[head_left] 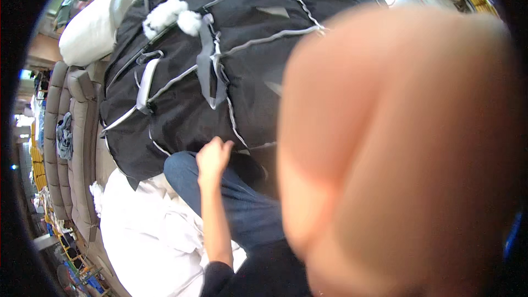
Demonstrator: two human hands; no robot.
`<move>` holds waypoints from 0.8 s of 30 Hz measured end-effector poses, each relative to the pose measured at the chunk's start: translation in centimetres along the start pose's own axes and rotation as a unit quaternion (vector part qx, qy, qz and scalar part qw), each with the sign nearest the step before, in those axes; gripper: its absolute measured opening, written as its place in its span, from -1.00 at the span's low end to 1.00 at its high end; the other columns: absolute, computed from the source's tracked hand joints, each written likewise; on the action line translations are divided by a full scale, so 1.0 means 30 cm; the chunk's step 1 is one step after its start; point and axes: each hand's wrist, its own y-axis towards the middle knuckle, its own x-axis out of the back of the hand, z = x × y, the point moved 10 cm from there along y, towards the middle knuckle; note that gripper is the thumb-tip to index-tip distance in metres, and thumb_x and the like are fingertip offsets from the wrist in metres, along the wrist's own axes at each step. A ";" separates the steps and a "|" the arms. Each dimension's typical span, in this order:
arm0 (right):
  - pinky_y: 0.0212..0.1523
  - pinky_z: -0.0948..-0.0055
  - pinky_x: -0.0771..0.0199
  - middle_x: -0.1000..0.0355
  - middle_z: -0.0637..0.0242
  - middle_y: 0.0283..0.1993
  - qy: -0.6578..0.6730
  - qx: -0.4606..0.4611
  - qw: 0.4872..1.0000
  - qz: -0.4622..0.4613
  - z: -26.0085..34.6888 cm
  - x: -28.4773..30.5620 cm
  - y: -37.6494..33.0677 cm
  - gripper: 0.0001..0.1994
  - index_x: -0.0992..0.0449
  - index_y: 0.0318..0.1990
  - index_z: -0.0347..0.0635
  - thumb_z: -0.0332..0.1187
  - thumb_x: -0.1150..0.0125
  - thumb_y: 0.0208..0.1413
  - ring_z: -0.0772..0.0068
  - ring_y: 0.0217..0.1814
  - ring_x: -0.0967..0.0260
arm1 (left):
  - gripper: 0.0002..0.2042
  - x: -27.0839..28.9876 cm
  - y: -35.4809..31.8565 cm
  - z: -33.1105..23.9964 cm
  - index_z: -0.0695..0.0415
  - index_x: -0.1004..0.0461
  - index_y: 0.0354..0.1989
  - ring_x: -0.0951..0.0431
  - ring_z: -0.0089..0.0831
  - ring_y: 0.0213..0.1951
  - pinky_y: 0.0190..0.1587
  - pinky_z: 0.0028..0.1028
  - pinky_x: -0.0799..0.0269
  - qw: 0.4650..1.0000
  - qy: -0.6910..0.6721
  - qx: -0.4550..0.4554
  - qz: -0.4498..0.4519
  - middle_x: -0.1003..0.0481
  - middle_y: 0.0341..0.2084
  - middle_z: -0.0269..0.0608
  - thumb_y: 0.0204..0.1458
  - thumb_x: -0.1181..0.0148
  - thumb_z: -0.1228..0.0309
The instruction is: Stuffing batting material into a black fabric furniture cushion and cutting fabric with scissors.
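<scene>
The left hand (213,157) looks loosely curled over the denim knee (181,169); whether its fingers pinch anything I cannot tell, nor how the fingers of the blurred right hand (396,148), close to the lens, stand. Just beyond the left fingers spreads a black fabric cover (253,113), likely soft, floppy and bulky rather than heavy, best gripped by its pale seams (269,38). It looks matt and rumpled; farther out lies white fluff (165,17).

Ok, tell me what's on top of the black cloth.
White fluff, a grey strip and a pale strip lie on the black cloth. Anything behind the blurred right hand can't be seen.
</scene>
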 end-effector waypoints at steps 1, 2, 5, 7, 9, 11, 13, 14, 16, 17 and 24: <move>-0.49 0.55 -0.35 -0.45 0.22 -0.54 0.010 0.032 0.999 0.008 0.021 -0.018 0.032 -0.69 -0.51 -0.50 -0.32 -0.27 -0.10 0.19 0.52 -0.51 -0.38 | -0.52 -0.010 0.028 0.010 0.26 -0.47 -0.36 -0.55 0.15 -0.21 -0.15 -0.03 -0.44 0.999 -0.026 0.008 -0.023 -0.54 -0.37 0.24 0.14 0.00 -0.02; -0.49 0.55 -0.34 -0.45 0.22 -0.55 0.031 0.040 0.999 0.015 0.049 -0.090 0.049 -0.69 -0.52 -0.50 -0.32 -0.27 -0.10 0.19 0.51 -0.51 -0.38 | -0.52 -0.085 -0.011 0.036 0.28 -0.45 -0.34 -0.55 0.15 -0.21 -0.16 -0.03 -0.44 0.998 -0.052 0.020 -0.020 -0.54 -0.37 0.26 0.12 -0.02 -0.02; -0.51 0.54 -0.33 -0.44 0.23 -0.55 0.077 0.050 0.995 0.033 0.080 -0.163 0.012 -0.69 -0.52 -0.50 -0.31 -0.26 -0.12 0.18 0.50 -0.52 -0.38 | -0.49 -0.110 0.026 0.067 0.35 -0.44 -0.29 -0.54 0.15 -0.17 -0.11 -0.05 -0.43 0.998 -0.068 -0.002 -0.008 -0.53 -0.33 0.31 0.14 -0.01 0.00; -0.52 0.54 -0.32 -0.44 0.23 -0.56 0.093 0.049 0.994 0.040 0.082 -0.194 -0.011 -0.70 -0.52 -0.51 -0.30 -0.26 -0.12 0.18 0.49 -0.53 -0.38 | -0.48 -0.116 0.037 0.061 0.36 -0.47 -0.26 -0.54 0.15 -0.16 -0.09 -0.06 -0.43 0.996 -0.087 -0.005 0.003 -0.52 -0.32 0.32 0.14 -0.02 -0.01; -0.54 0.54 -0.31 -0.44 0.23 -0.56 0.109 0.054 0.992 0.046 0.096 -0.226 -0.032 -0.70 -0.52 -0.51 -0.29 -0.26 -0.13 0.18 0.48 -0.54 -0.37 | -0.48 -0.118 0.031 0.066 0.36 -0.48 -0.27 -0.55 0.14 -0.16 -0.09 -0.06 -0.43 0.998 -0.066 0.000 -0.010 -0.53 -0.31 0.30 0.14 -0.02 0.00; -0.55 0.53 -0.30 -0.44 0.23 -0.57 0.128 0.056 0.989 0.052 0.111 -0.259 -0.045 -0.70 -0.53 -0.51 -0.29 -0.25 -0.14 0.17 0.48 -0.55 -0.37 | -0.49 -0.120 0.029 0.066 0.35 -0.48 -0.27 -0.55 0.14 -0.16 -0.09 -0.06 -0.44 0.998 -0.065 0.002 -0.007 -0.53 -0.31 0.30 0.14 -0.02 0.00; -0.56 0.53 -0.29 -0.44 0.23 -0.57 0.151 0.055 0.985 0.058 0.117 -0.294 -0.051 -0.70 -0.53 -0.51 -0.28 -0.25 -0.15 0.17 0.47 -0.56 -0.37 | -0.51 -0.153 0.044 0.075 0.35 -0.49 -0.28 -0.55 0.14 -0.16 -0.09 -0.07 -0.44 0.999 -0.038 0.017 0.021 -0.54 -0.32 0.29 0.14 -0.03 0.03; -0.57 0.53 -0.28 -0.44 0.24 -0.58 0.160 0.058 0.983 0.061 0.130 -0.310 -0.059 -0.70 -0.53 -0.51 -0.28 -0.25 -0.15 0.17 0.47 -0.57 -0.37 | -0.51 -0.148 0.043 0.068 0.35 -0.49 -0.28 -0.55 0.14 -0.16 -0.09 -0.07 -0.44 0.999 -0.040 0.016 0.022 -0.54 -0.32 0.29 0.14 -0.03 0.03; -0.58 0.52 -0.27 -0.43 0.24 -0.58 0.180 0.063 0.979 0.068 0.150 -0.341 -0.079 -0.70 -0.53 -0.51 -0.27 -0.25 -0.16 0.16 0.46 -0.58 -0.36 | -0.52 -0.152 0.038 0.059 0.34 -0.50 -0.28 -0.55 0.14 -0.16 -0.08 -0.07 -0.44 0.998 -0.060 0.015 0.028 -0.54 -0.31 0.28 0.14 -0.03 0.04; -0.58 0.52 -0.27 -0.43 0.24 -0.58 0.191 0.068 0.977 0.072 0.165 -0.355 -0.082 -0.70 -0.53 -0.51 -0.27 -0.25 -0.17 0.16 0.45 -0.58 -0.36 | -0.52 -0.160 0.050 0.071 0.34 -0.50 -0.26 -0.55 0.12 -0.14 -0.06 -0.08 -0.44 0.996 -0.077 0.024 0.044 -0.54 -0.29 0.28 0.14 -0.04 0.04; -0.63 0.51 -0.24 -0.43 0.25 -0.60 0.270 0.083 0.955 0.087 0.239 -0.424 -0.115 -0.71 -0.54 -0.52 -0.25 -0.24 -0.20 0.15 0.43 -0.61 -0.35 | -0.51 -0.140 -0.002 0.082 0.33 -0.49 -0.21 -0.54 0.09 -0.10 -0.03 -0.10 -0.43 0.994 -0.084 0.032 0.061 -0.54 -0.24 0.25 0.14 -0.03 0.02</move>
